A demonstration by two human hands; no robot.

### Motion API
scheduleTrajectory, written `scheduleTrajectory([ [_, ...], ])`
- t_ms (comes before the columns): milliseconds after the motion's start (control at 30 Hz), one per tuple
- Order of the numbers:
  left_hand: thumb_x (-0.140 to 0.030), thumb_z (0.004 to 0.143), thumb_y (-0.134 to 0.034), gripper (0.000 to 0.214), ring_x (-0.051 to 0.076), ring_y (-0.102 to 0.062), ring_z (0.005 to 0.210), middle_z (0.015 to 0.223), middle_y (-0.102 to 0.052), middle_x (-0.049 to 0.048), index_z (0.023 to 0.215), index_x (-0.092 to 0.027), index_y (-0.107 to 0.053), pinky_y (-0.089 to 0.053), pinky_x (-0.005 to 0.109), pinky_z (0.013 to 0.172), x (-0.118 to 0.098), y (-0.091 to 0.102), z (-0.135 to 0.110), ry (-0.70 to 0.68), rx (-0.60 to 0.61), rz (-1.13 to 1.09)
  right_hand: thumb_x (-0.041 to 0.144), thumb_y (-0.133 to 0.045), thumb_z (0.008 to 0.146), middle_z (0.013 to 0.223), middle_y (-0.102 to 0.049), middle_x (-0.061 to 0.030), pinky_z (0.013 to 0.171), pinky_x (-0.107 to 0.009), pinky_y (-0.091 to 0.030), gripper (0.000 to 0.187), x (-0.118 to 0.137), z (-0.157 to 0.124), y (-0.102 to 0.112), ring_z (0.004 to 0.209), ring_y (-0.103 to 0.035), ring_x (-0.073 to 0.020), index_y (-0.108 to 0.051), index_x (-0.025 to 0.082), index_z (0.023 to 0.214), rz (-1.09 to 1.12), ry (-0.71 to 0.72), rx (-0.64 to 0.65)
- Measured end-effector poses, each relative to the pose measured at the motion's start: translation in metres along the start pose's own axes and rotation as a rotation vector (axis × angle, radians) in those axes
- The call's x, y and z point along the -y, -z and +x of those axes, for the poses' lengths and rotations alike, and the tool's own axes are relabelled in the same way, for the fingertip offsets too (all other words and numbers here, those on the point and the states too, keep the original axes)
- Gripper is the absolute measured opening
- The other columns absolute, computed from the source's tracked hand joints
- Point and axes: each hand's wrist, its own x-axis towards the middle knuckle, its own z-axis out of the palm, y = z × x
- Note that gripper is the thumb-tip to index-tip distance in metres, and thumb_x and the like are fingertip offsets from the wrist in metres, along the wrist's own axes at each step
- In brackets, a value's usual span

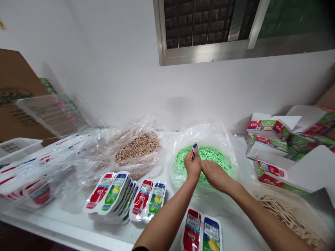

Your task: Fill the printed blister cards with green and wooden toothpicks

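Observation:
My left hand (192, 167) is closed round a small printed plastic pouch (195, 149), seen nearly edge-on, with its blue and red top sticking up. My right hand (214, 175) meets it from the right, fingers pinched against the pouch's lower part; what they hold is hidden. Both hands are above an open clear bag of thin green sticks (217, 157). Nearest my forearms lie a red-and-green twin pouch (202, 232) marked Cola and another twin pouch (148, 201). To their left is a stack of the same pouches (111, 195).
A clear bag of brown sticks (138, 148) lies left of the green ones. Opened printed boxes (270, 139) crowd the right side, above a tray of pale sticks (288, 216). Bagged pouches (39, 177), a white basket (18, 148) and a cardboard box (21, 94) stand left.

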Motion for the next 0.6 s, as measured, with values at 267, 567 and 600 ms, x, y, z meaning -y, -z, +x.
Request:
scheduleTrajectory([
  [267,-0.053,0.077,-0.055,0.036,0.011,-0.045,0.053,0.058,-0.048,-0.0040,0.074,-0.017,-0.055,-0.037,0.021,0.052,-0.002,0.013,-0.029,0.203,-0.149,-0.148,0.060,-0.026,0.089,0.071,-0.051,0.0010,0.065,-0.035,-0.049,0.038,0.023,-0.005,-0.039,0.067,-0.056,-0.0177,-0.036,0.026,0.077,0.621,-0.032,-0.338],
  [567,-0.054,0.069,-0.065,0.042,0.011,-0.051,0.051,0.059,-0.052,-0.0029,0.074,-0.014,-0.057,-0.043,0.023,0.051,0.000,0.033,-0.056,0.346,-0.172,-0.281,0.058,-0.047,0.085,0.084,-0.063,-0.0021,0.078,-0.032,-0.051,0.034,0.041,-0.046,-0.082,0.091,-0.059,-0.0209,-0.053,0.026,0.078,0.791,-0.230,-0.370],
  [600,-0.052,0.066,-0.069,0.041,0.010,-0.049,0.049,0.057,-0.050,-0.0037,0.071,-0.014,-0.057,-0.042,0.022,0.049,-0.002,0.041,-0.058,0.343,-0.156,-0.279,0.058,-0.047,0.085,0.082,-0.063,-0.0017,0.076,-0.032,-0.051,0.034,0.039,-0.050,-0.077,0.088,-0.059,-0.0206,-0.053,0.026,0.077,0.744,-0.231,-0.311],
])
